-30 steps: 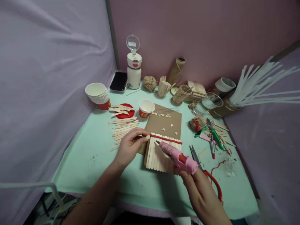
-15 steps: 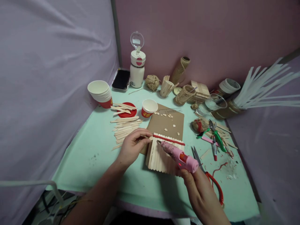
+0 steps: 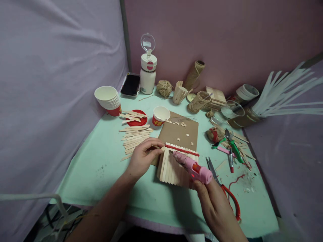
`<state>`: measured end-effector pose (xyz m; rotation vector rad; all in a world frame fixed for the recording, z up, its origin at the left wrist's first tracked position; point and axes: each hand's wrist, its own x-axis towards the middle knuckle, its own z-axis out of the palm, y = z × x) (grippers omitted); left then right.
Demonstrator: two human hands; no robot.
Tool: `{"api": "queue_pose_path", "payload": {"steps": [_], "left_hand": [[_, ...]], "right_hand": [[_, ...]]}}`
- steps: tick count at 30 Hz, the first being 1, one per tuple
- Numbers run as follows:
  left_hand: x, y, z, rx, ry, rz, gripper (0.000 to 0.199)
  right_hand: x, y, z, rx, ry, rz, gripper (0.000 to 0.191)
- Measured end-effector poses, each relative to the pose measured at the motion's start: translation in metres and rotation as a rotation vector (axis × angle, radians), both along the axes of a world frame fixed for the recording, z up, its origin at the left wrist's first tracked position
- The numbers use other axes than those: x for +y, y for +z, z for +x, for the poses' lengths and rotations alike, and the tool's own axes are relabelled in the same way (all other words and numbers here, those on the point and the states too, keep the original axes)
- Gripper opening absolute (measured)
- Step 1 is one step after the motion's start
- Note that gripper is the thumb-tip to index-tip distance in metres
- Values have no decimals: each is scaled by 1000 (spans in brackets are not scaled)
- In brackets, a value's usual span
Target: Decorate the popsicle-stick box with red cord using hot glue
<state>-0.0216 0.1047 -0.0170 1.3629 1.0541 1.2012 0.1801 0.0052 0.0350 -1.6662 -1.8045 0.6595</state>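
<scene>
A pink hot glue gun (image 3: 188, 162) is in my right hand (image 3: 214, 205), its nozzle pointing at the upper left part of a panel of wooden craft sticks (image 3: 173, 169). Along the panel's far edge runs a strand of red yarn (image 3: 184, 150). My left hand (image 3: 144, 156) pinches the panel's far left corner between thumb and fingers; the fingertips partly hide what lies there. Under and behind the panel is a brown board (image 3: 180, 132) with several small wooden hearts (image 3: 183, 124) on it.
Loose craft sticks (image 3: 136, 138) and a red plate (image 3: 143, 121) lie left. Paper cups (image 3: 160, 116), a white bottle (image 3: 148, 79) and a twine ball (image 3: 164, 88) stand behind. Red-handled scissors (image 3: 233, 200) and green-handled pliers (image 3: 236, 151) lie right.
The glue gun's rear end has shifted very slightly left and down. My left hand stays at the panel's corner, almost unmoved.
</scene>
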Motion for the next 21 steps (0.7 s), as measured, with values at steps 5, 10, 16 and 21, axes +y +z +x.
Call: {"api": "queue_pose_path", "payload": {"steps": [5, 10, 16, 21], "left_hand": [[0, 0, 0, 0, -2, -1, 9], [0, 0, 0, 4, -3, -2, 10], [0, -2, 0, 20, -11, 8, 9], [1, -4, 1, 58, -22, 31, 9]], "right_hand": [[-1, -1, 1, -6, 8, -12, 31], [-3, 2, 1, -2, 18, -37, 34], [-6, 7, 3, -22, 14, -52, 36], [-16, 9, 6, 2, -88, -63, 35]]}}
